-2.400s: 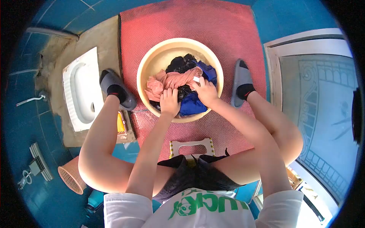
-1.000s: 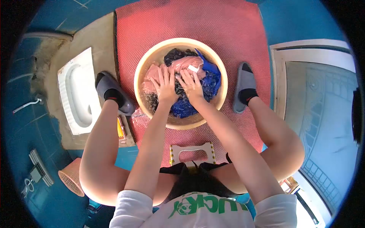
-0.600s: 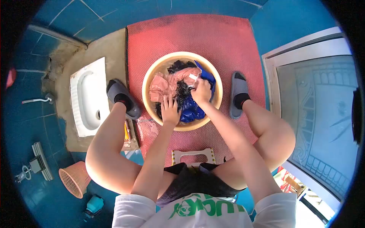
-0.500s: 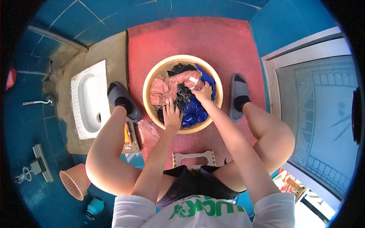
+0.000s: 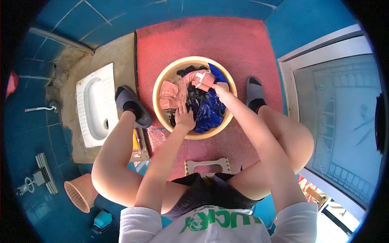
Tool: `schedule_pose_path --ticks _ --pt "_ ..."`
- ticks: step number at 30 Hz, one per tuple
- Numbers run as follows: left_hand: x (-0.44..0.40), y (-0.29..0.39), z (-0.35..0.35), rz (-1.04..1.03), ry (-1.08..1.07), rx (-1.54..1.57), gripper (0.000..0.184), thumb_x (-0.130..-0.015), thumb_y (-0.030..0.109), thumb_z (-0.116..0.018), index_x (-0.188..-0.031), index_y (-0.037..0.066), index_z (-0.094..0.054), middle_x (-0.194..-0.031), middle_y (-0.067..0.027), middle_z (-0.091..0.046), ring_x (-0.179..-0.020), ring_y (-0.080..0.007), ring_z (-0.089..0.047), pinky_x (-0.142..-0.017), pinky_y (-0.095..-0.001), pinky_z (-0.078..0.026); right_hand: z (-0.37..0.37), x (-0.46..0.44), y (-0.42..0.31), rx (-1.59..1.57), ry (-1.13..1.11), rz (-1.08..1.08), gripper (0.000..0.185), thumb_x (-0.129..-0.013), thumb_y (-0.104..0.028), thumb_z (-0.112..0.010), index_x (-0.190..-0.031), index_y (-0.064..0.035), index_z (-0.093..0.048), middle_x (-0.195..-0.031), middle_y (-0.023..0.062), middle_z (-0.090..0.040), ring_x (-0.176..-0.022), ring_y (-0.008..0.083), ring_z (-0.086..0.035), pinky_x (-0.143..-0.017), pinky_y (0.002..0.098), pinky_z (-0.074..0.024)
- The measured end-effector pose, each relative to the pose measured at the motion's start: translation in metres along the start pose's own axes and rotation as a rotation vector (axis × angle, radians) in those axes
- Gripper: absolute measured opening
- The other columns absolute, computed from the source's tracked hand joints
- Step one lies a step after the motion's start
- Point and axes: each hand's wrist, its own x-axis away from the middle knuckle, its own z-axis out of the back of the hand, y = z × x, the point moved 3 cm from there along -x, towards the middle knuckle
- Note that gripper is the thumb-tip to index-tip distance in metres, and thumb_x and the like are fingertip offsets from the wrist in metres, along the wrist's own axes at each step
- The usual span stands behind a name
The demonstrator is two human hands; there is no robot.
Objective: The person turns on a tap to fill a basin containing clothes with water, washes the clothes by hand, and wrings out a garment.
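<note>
A round cream-yellow basin (image 5: 157, 101) holds wet clothes in water. A pink garment (image 5: 169, 94) lies across its left and upper part, with white tags at its upper right end. My right hand (image 5: 221, 90) is closed on that end, at the basin's right side. Near the lower left of the basin, my left hand (image 5: 185, 118) rests with fingers apart on black cloth (image 5: 196, 99), just below the pink garment. Blue cloth (image 5: 210, 115) lies in the lower right part, and some also shows at the upper right.
The basin stands on a red textured mat (image 5: 198, 36) between my slippered feet. A squat toilet (image 5: 97, 105) is at left, a small stool (image 5: 207, 165) below the basin. A pink basket (image 5: 80, 193) stands at lower left, and a white-framed door (image 5: 332, 113) is on the right.
My right hand has shifted slightly up and right, and the tagged end of the pink garment has turned over and moved up. My left hand's fingers have bent a little more onto the cloth.
</note>
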Motion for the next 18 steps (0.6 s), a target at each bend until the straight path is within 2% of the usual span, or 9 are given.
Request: schedule_pose_path --ticks 1,3,4,7,8,9,12,17,18 --pt "0.001 0.000 0.017 -0.001 0.015 -0.001 0.056 -0.078 0.034 -0.051 -0.126 0.008 -0.039 -0.139 -0.0229 -0.015 -0.130 -0.0350 -0.012 -0.103 -0.0443 -0.015 0.003 0.002 -0.006 -0.052 0.014 0.031 0.013 -0.071 -0.014 -0.064 -0.078 -0.0088 -0.055 -0.051 -0.0013 -0.041 -0.037 0.0095 -0.033 -0.032 0.0272 -0.0238" --pt "0.003 -0.003 0.041 0.047 -0.036 0.111 0.055 -0.079 0.036 -0.049 -0.125 0.009 -0.039 -0.130 -0.0207 -0.036 -0.124 -0.0337 -0.030 -0.101 -0.0411 -0.024 0.011 0.016 -0.026 -0.022 -0.090 0.047 0.011 -0.072 -0.013 -0.063 -0.074 -0.0082 -0.054 -0.051 -0.0016 -0.041 -0.039 0.0091 -0.035 -0.033 0.0261 -0.0259" --pt "0.001 -0.005 0.051 -0.001 0.035 0.056 0.051 -0.078 0.036 -0.049 -0.120 0.008 -0.042 -0.113 -0.0173 -0.053 -0.108 -0.0316 -0.048 -0.091 -0.0419 -0.037 0.012 0.023 -0.037 0.032 -0.108 0.071 0.011 -0.073 -0.013 -0.063 -0.075 -0.0075 -0.054 -0.051 -0.0020 -0.041 -0.039 0.0087 -0.034 -0.033 0.0257 -0.0258" --pt "0.000 -0.010 0.079 -0.023 0.170 0.280 0.048 -0.078 0.036 -0.050 -0.115 0.006 -0.045 -0.104 -0.0178 -0.057 -0.097 -0.0317 -0.056 -0.081 -0.0422 -0.045 0.018 0.054 -0.071 0.128 -0.172 0.069 0.009 -0.076 -0.014 -0.060 -0.077 -0.0058 -0.055 -0.052 -0.0017 -0.044 -0.040 0.0083 -0.038 -0.034 0.0245 -0.0293" --pt "0.010 -0.007 0.095 -0.005 0.225 0.281 0.046 -0.078 0.035 -0.049 -0.112 0.005 -0.046 -0.100 -0.0169 -0.059 -0.093 -0.0316 -0.058 -0.078 -0.0426 -0.046 0.017 0.071 -0.085 0.135 -0.284 0.162 0.010 -0.078 -0.015 -0.058 -0.079 -0.0056 -0.056 -0.054 -0.0006 -0.047 -0.041 0.0085 -0.041 -0.036 0.0243 -0.0321" --pt "0.010 -0.007 0.097 -0.010 0.226 0.276 0.046 -0.078 0.035 -0.049 -0.112 0.005 -0.046 -0.100 -0.0169 -0.059 -0.093 -0.0316 -0.058 -0.078 -0.0426 -0.046 0.016 0.086 -0.097 0.142 -0.393 0.252 0.011 -0.080 -0.016 -0.057 -0.081 -0.0054 -0.057 -0.056 0.0005 -0.050 -0.043 0.0088 -0.044 -0.038 0.0240 -0.0349" --pt "0.007 -0.009 0.096 -0.026 0.044 0.176 0.046 -0.078 0.036 -0.049 -0.114 0.007 -0.048 -0.110 -0.0146 -0.056 -0.103 -0.0296 -0.053 -0.083 -0.0416 -0.044 0.021 0.111 -0.116 0.272 -0.433 0.395 0.017 -0.084 -0.020 -0.054 -0.084 -0.0035 -0.058 -0.062 0.0036 -0.056 -0.049 0.0094 -0.050 -0.043 0.0230 -0.0399" --pt "0.007 -0.015 0.084 -0.038 -0.053 0.272 0.050 -0.078 0.035 -0.050 -0.119 0.008 -0.046 -0.116 -0.0147 -0.052 -0.107 -0.0284 -0.050 -0.090 -0.0391 -0.040 0.029 0.121 -0.130 0.252 -0.599 0.411 0.028 -0.084 -0.029 -0.054 -0.085 -0.0010 -0.059 -0.070 0.0068 -0.059 -0.060 0.0106 -0.055 -0.053 0.0229 -0.0439" --pt "0.007 -0.017 0.082 -0.061 -0.045 0.288 0.051 -0.078 0.036 -0.050 -0.120 0.008 -0.046 -0.117 -0.0148 -0.051 -0.108 -0.0282 -0.050 -0.090 -0.0383 -0.040 0.033 0.132 -0.136 0.522 -0.717 0.336 0.034 -0.082 -0.035 -0.055 -0.087 -0.0009 -0.059 -0.073 0.0076 -0.060 -0.062 0.0130 -0.056 -0.056 0.0253 -0.0453"
